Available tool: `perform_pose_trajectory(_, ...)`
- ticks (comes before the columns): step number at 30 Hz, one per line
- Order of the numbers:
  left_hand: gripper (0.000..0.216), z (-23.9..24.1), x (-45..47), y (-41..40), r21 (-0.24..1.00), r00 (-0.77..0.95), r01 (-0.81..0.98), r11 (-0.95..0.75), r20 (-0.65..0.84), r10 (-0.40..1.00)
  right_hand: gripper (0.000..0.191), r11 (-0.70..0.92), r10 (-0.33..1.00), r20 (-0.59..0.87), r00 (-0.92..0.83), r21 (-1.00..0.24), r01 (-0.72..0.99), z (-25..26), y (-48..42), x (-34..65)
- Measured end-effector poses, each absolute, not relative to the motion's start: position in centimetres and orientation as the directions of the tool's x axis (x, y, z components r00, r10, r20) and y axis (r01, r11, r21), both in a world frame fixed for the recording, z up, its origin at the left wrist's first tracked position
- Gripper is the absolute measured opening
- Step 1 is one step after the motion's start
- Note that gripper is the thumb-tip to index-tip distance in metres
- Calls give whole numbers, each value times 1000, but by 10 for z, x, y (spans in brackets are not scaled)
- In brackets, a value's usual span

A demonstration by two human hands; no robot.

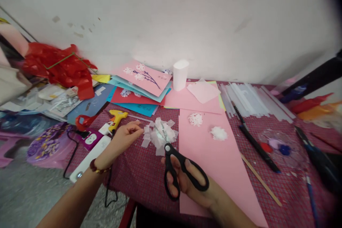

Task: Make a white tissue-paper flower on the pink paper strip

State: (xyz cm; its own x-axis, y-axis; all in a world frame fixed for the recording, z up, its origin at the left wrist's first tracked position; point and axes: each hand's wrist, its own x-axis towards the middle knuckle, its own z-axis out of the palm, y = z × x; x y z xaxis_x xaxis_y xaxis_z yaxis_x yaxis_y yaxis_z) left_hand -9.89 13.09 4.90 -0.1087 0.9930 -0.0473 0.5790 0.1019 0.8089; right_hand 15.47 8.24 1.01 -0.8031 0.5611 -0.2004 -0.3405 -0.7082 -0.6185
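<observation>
My right hand [187, 180] grips a pair of black-handled scissors [196, 174], with fingers through the loops. The blades point away from me over a loose pile of thin white paper pieces [160, 133] on the tablecloth. At the left edge of that pile is my left hand [127, 137], its thumb and fingertips drawn together; what they pinch, if anything, is too small to make out. Right of the scissors lies a long pink paper sheet [205, 156] bearing two fluffy white paper tufts, one speckled [195, 119] and one plain [219, 133].
Behind stand a white paper cylinder [180, 74] and stacked flower cards [145, 78]. A yellow glue gun [117, 117] and a white power strip [91, 158] lie left. On the right are translucent glue sticks [248, 99], a paint dish [280, 146] and a wooden stick [262, 180].
</observation>
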Motion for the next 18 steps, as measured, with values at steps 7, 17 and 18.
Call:
perform_pose_trajectory(7, 30, 14, -104, 118, 859, -36, 505, 87, -79, 996, 52, 141, 872, -135, -471, -851, 506, 12, 52, 195)
perform_pose_trajectory(17, 70, -12, -64, 144, 420, 236, 856, -301, 202, 951, 61, 228, 973, 54, -225, -378, 897, -32, -17, 327)
perform_pose_trajectory(18, 75, -9, -54, 151, 372, 258, 876, -306, 174, 950, 59, 220, 975, 79, -206, -370, 903, -32, -18, 333)
